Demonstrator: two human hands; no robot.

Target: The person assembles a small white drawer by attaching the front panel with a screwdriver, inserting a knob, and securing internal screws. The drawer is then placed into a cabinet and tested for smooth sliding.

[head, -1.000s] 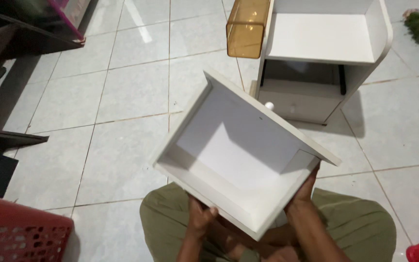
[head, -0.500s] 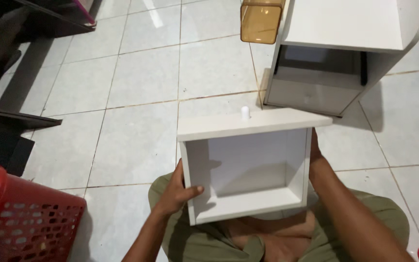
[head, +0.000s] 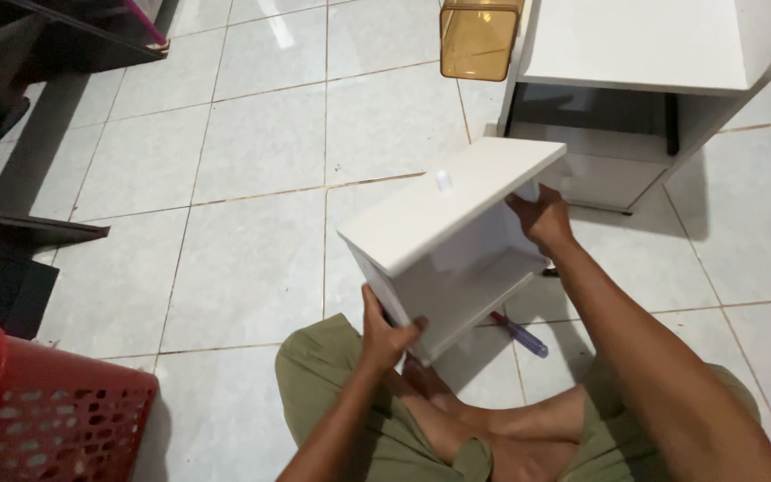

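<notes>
The person sits cross-legged on the tiled floor (head: 252, 170) and holds a white drawer (head: 452, 245) up in front of the knees, tilted so its front panel faces up and the small knob (head: 443, 181) points at the ceiling. The left hand (head: 385, 335) grips the drawer's near corner at about seven o'clock, thumb on one face and the fingers curled around the edge, pressed together. The right hand (head: 542, 219) clasps the far side at about three o'clock; its fingers wrap under the front panel and are partly hidden, so I cannot tell how they are spread.

At one o'clock from the drawer stands a white cabinet (head: 662, 54), its open slot dark and facing the person. An amber plastic box (head: 479, 37) sits just beside the cabinet, at twelve o'clock. Under the drawer, at five o'clock, a screwdriver (head: 521, 335) with a purple handle lies on the tiles near the person's legs. A red basket (head: 46, 419) sits well apart at eight o'clock, with dark furniture (head: 20, 241) above it at nine.
</notes>
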